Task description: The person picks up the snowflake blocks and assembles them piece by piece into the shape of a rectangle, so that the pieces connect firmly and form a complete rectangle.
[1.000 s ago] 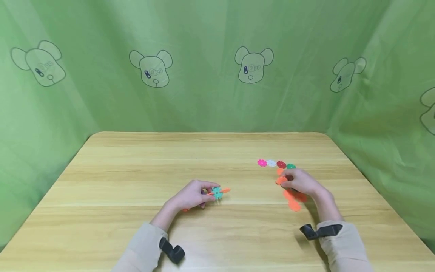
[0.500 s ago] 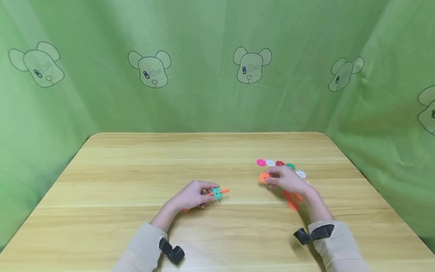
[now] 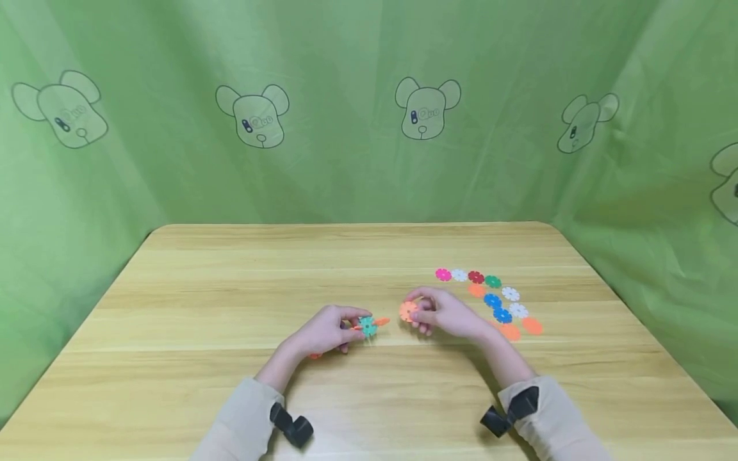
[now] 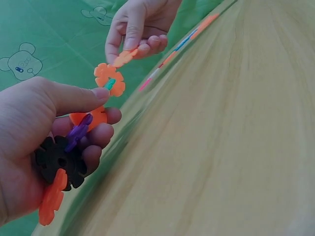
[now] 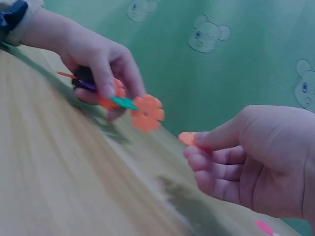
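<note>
In my left hand (image 3: 328, 331) I hold a chain of interlocked snowflake discs, thumb and fingers gripping it near a green disc (image 3: 368, 326). The left wrist view shows the chain's black disc (image 4: 61, 162), a purple disc (image 4: 78, 132) and an orange disc (image 4: 51, 199) at its near end. Another orange disc (image 5: 147, 113) stands out at the far end. My right hand (image 3: 446, 312) pinches a single orange snowflake disc (image 3: 408, 312) between thumb and finger. That disc is a short gap to the right of the chain's end, above the table.
Loose discs lie flat on the wooden table (image 3: 230, 269) to the right: a pink disc (image 3: 443, 274), a dark red disc (image 3: 476, 277), a green disc (image 3: 492, 282), a blue disc (image 3: 503, 315), an orange disc (image 3: 533, 326) and several others. A green curtain (image 3: 346, 179) surrounds the table.
My right hand has picked the orange disc from among the loose discs and carried it left, toward the chain. My left hand has stayed in place with the chain.
</note>
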